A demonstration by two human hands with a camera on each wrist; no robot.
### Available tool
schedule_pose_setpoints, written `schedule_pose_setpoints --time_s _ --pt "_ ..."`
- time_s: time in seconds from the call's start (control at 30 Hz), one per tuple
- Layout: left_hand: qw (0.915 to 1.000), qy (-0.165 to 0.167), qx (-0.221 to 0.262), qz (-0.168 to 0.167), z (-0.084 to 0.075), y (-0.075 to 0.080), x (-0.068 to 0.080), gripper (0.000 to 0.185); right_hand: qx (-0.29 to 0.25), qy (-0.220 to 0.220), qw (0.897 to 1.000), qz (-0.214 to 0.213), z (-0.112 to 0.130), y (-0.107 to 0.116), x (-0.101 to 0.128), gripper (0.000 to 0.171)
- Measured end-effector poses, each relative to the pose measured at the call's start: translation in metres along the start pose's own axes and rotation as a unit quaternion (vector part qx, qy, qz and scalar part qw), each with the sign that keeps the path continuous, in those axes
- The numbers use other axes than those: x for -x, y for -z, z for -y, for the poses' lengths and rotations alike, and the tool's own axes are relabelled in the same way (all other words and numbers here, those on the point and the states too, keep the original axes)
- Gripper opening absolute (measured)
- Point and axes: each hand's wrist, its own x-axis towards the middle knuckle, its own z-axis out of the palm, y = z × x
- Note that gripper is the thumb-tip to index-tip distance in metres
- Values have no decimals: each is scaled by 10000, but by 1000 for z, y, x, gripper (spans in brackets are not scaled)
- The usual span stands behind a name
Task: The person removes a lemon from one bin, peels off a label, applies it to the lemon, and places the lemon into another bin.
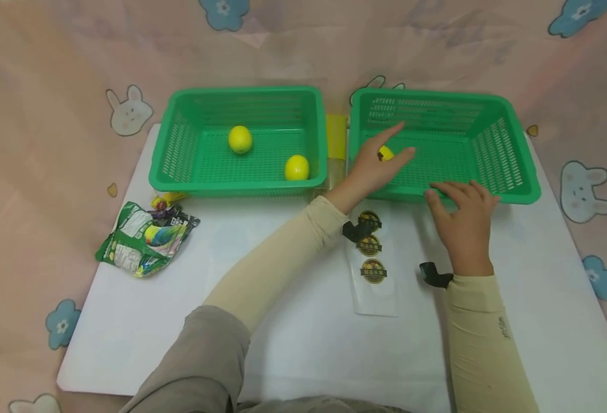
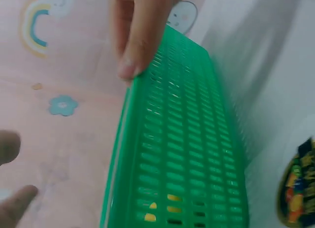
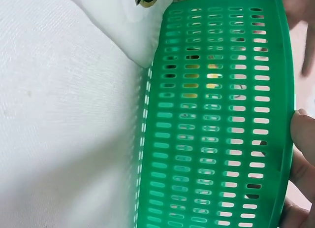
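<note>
from the head view i see my left hand (image 1: 378, 162) reaching over the near wall into the right-hand green slotted plastic basket (image 1: 504, 146), with a small yellow lemon-like ball (image 1: 385, 153) tucked under the fingers. the forefinger sticks out straight toward the far wall while the thumb and the other fingers curve loosely round the ball, so i read it as holding the ball, which sits low in the left part of that basket; i cannot tell whether it touches the basket floor. through the slots in the left wrist view only yellow patches (image 2: 156, 211) show behind the green wall.

my right hand (image 1: 462, 212) lies on the near rim of the same basket, fingers spread and fairly straight, fingertips touching the rim and the palm over the white board (image 1: 282, 344). in the right wrist view the fingertips (image 3: 304, 132) sit against the rim edge, nothing gripped.

to the left stands a second green slotted plastic basket (image 1: 179, 149) holding two yellow balls, one (image 1: 240, 139) near the middle and one (image 1: 297, 167) by the near right corner. a yellow block (image 1: 336, 135) stands between the two baskets. a white strip with three round dark stickers (image 1: 372, 269) lies on the board between my forearms. a crumpled green printed snack bag (image 1: 143, 238) lies near the board's left edge.
</note>
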Motion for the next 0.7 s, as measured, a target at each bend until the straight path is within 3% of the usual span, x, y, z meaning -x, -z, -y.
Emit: schedule_pose_setpoints --time_s 0.13,0.33,0.43,0.53,0.7 --pt "9926 -739 835 -489 9 20 31 48 75 -115 9997 180 2 2 -2 39" --pt "9734 -1449 1330 -1174 30 63 77 45 -4 -211 9995 220 15 8 -10 41" --pt "9661 -1534 1357 -1573 41 85 95 45 -356 -216 9987 292 38 5 -18 44" --pt "9617 -1449 1363 -1885 49 102 108 46 -786 -37 9948 643 75 -7 -27 45" --pt "9582 -1273 1301 -2206 55 121 117 46 -1202 402 9807 1488 133 -51 -39 45"
